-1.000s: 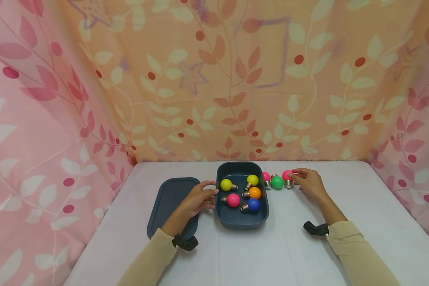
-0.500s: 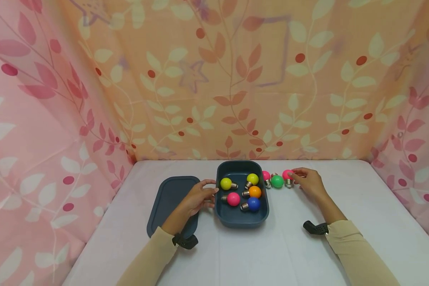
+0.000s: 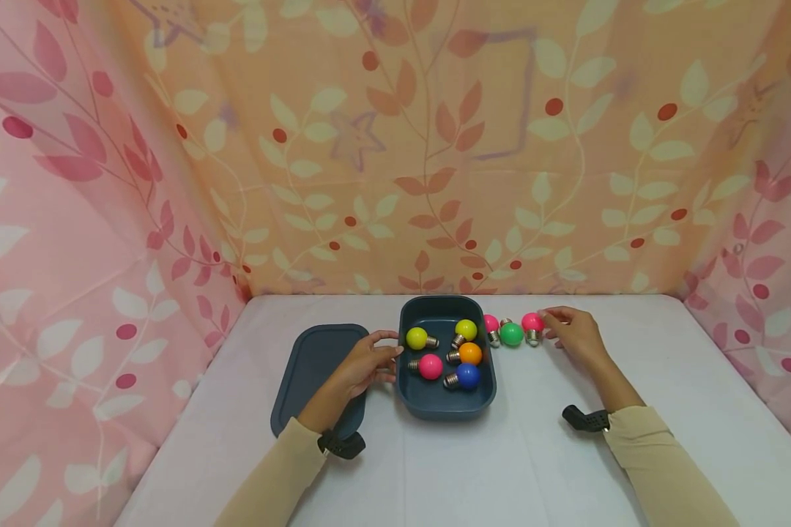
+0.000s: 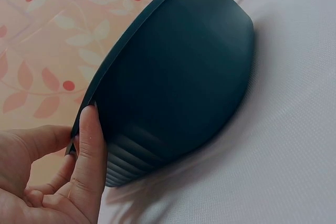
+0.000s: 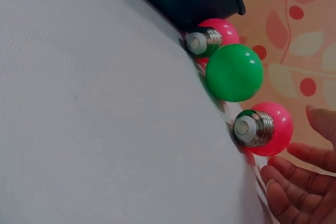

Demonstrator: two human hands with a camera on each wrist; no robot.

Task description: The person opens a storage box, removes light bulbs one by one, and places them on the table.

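Observation:
A dark blue box (image 3: 447, 411) holds several coloured light bulbs: two yellow, an orange (image 3: 470, 354), a pink (image 3: 431, 367) and a blue one (image 3: 468, 376). My left hand (image 3: 364, 366) is at its left side, the thumb and fingertips touching the outer wall (image 4: 173, 72) close under the rim. To the right of the box, a pink bulb, a green bulb (image 5: 234, 73) and another pink bulb (image 5: 277, 129) lie in a row. Beside this rightmost pink bulb is my right hand (image 3: 575, 335), its fingers spread and slightly bent, a small gap showing in the right wrist view.
A dark blue lid (image 3: 319, 366) lies flat left of the box, partly under my left forearm. White cloth (image 3: 534, 468) covers the table. Leaf-patterned fabric (image 3: 395, 146) hangs behind it and on both sides.
My right hand has drawn slightly right, its fingertips coming off the rightmost pink bulb. The left hand and the box stay where they were.

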